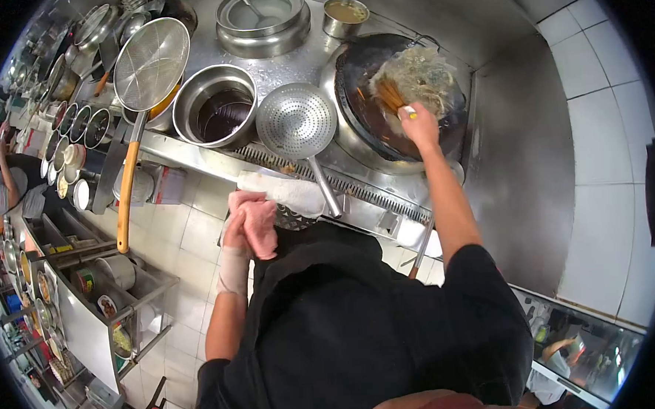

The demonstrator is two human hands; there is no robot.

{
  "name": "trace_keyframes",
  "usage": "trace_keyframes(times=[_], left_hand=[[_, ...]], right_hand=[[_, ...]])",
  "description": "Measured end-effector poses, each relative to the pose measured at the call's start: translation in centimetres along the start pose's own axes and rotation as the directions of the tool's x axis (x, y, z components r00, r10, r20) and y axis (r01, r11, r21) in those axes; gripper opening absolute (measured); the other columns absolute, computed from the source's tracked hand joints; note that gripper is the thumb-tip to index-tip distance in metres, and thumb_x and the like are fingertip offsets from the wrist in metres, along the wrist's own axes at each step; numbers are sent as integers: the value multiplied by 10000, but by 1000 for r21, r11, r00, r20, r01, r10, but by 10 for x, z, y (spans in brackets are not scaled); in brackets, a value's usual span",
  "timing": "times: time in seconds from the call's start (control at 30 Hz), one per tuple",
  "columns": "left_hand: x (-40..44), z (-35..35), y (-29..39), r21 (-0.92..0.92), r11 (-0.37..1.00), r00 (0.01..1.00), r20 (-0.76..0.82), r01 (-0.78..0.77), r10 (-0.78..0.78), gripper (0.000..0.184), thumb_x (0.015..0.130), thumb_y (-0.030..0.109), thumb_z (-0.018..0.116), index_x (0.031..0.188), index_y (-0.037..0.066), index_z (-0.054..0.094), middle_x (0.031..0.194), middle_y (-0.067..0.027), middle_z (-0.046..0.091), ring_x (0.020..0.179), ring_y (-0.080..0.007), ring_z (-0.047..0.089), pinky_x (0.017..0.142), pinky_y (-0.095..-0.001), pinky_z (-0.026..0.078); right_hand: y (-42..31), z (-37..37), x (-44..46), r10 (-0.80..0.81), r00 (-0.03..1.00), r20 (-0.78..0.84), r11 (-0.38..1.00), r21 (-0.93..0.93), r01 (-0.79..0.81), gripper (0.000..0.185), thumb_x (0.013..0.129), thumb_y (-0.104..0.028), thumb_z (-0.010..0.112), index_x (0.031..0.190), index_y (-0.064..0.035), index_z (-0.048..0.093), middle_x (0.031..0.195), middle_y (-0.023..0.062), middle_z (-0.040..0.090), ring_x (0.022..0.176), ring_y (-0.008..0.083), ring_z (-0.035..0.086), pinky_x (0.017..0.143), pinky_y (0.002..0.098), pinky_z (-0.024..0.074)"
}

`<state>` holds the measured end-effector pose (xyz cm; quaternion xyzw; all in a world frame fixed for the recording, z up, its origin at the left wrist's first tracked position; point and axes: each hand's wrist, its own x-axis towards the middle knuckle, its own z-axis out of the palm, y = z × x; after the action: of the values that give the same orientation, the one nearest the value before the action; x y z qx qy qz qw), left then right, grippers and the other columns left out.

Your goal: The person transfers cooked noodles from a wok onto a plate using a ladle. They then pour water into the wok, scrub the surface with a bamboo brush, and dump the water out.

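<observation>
My right hand is closed round the handle end of a brown bamboo brush, held over a dark wok at the upper right. A pale, translucent, crumpled mass lies in the wok beside the bristles, with dark liquid and orange bits around it. Lower left of the wok, my left hand grips a pink cloth near the counter's front edge. Just above that hand lies a rolled white towel.
A perforated ladle lies left of the wok, next to a pot of dark liquid. Behind are a lidless steel pot and a small pot. A mesh strainer is at upper left; another person is at far left.
</observation>
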<state>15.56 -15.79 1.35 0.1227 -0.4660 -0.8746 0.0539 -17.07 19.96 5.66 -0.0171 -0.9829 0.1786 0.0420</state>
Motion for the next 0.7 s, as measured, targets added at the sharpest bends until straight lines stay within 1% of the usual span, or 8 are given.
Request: trace_keyframes(times=[0.07,0.23,0.37,0.43,0.5,0.53,0.6,0.7], left_hand=[[-12,5,10,-111,994,991,-125,23,-37,597,912,396,518,1305,-47,444,1254,-186,548,1185,-294,536,1036,-388,412],[-15,4,-2,-358,933,978,-178,38,-108,688,905,426,551,1390,-31,376,1352,-181,511,1235,-324,508,1066,-428,389],[-8,4,0,-476,878,970,-192,42,-150,695,911,441,542,1394,-30,375,1370,-187,499,1238,-328,505,1070,-442,383],[-7,5,-1,-512,859,967,-208,22,-148,695,914,449,538,1391,-30,379,1362,-187,505,1232,-327,509,1063,-445,390],[-13,12,0,-525,851,960,-235,5,-151,697,915,459,535,1387,-30,384,1344,-186,520,1219,-326,518,1048,-446,408],[-12,11,-4,-530,847,975,-167,35,-145,693,916,463,534,1384,-27,390,1333,-184,529,1208,-323,527,1038,-444,418],[-12,2,-17,-532,842,991,-30,92,-127,685,918,470,532,1378,-20,400,1309,-180,546,1185,-317,544,1018,-440,438],[-13,0,-27,-500,851,964,-105,160,-244,681,901,453,563,1369,-18,410,1251,-163,581,1138,-315,572,992,-427,463]], right_hand=[[23,-5,18,23,998,-51,998,55,-20,420,825,-431,614,1056,-81,647,993,226,683,943,411,649,839,492,498],[18,18,59,254,942,-219,967,48,-250,403,820,-449,617,1098,-161,665,1001,244,676,947,411,649,822,482,511],[12,25,27,-48,998,-34,983,175,53,410,809,-446,633,1101,-161,672,1035,204,682,995,399,635,873,451,499],[29,-14,15,-51,996,68,981,191,37,399,809,-430,660,1048,-113,700,1034,187,688,1005,351,647,878,412,499],[58,-30,33,115,988,98,988,93,-124,422,813,-432,658,1074,-102,694,1019,192,691,988,351,656,863,414,507],[59,-29,42,121,992,-45,991,59,-119,390,820,-409,649,1063,-106,687,979,195,696,958,368,660,830,434,517],[35,-15,56,199,970,-141,978,82,-189,366,826,-396,642,1047,-108,681,972,194,696,955,380,656,821,459,514],[8,30,58,205,966,-159,977,99,-190,334,832,-390,635,1009,-109,671,966,193,694,957,401,645,809,495,503]])
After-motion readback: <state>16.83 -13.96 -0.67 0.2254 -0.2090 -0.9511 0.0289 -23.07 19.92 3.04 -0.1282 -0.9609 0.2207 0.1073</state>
